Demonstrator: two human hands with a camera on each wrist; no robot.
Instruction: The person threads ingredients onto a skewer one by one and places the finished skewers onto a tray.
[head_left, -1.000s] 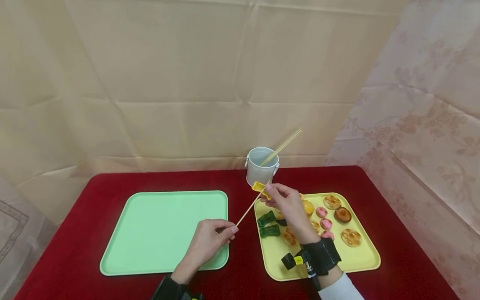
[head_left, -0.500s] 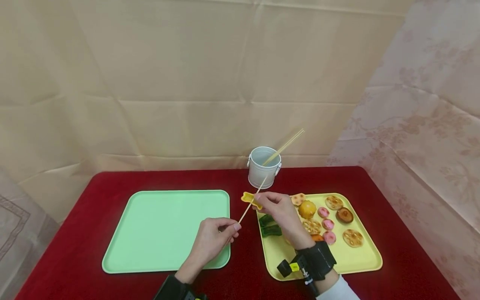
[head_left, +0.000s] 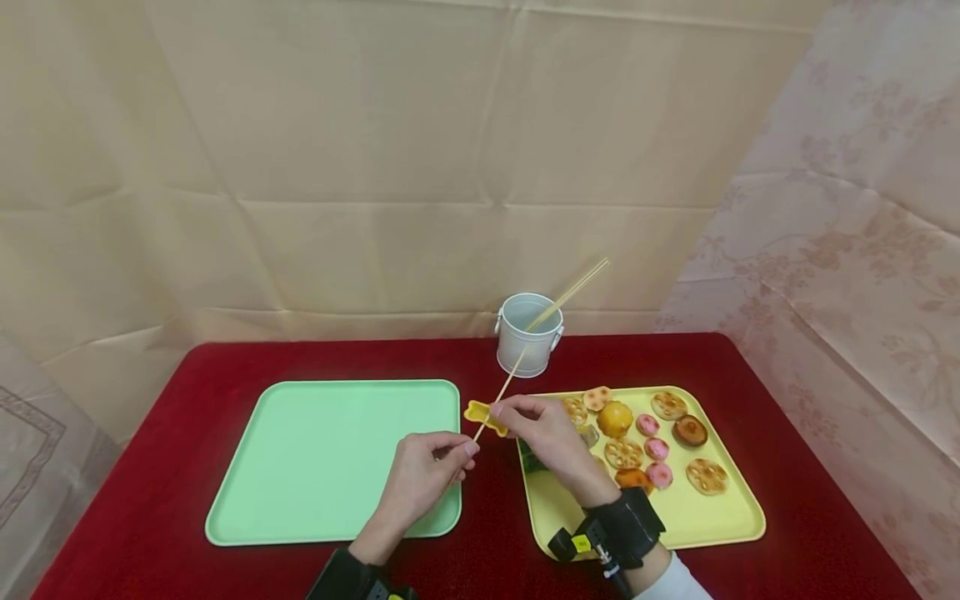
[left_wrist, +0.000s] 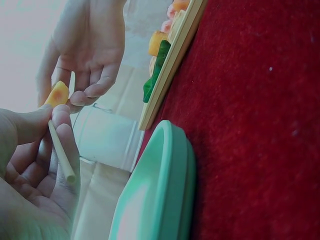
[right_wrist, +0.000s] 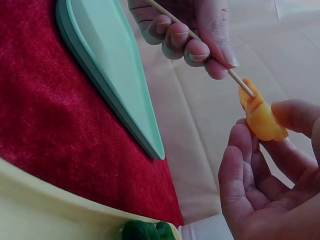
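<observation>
My left hand (head_left: 420,477) grips a thin wooden skewer (head_left: 512,373) near its lower end, between thumb and fingers. Its blunt end (left_wrist: 65,162) sticks out of the fist in the left wrist view. A yellow toy pepper piece (right_wrist: 264,120) is threaded on the skewer, just beyond the left fingertips. Between thumb and fingers, my right hand (head_left: 551,435) pinches this piece. The skewer's far tip rises past it, overlapping the white bucket (head_left: 522,354) in the head view. The hands are close together, above the gap between two trays.
At left lies a green tray (head_left: 330,458). A yellow tray (head_left: 712,521) at right bears toy foods: lotus root slices (head_left: 707,476), a mushroom (head_left: 689,431), pink rounds (head_left: 659,475) and green pepper (head_left: 531,458), partly hidden by my right hand. More skewers (head_left: 573,290) lean in the bucket.
My right hand has slid the yellow pepper piece down the skewer, leftward and towards my left hand. More of the skewer's tip shows beyond it. The left hand has hardly moved.
</observation>
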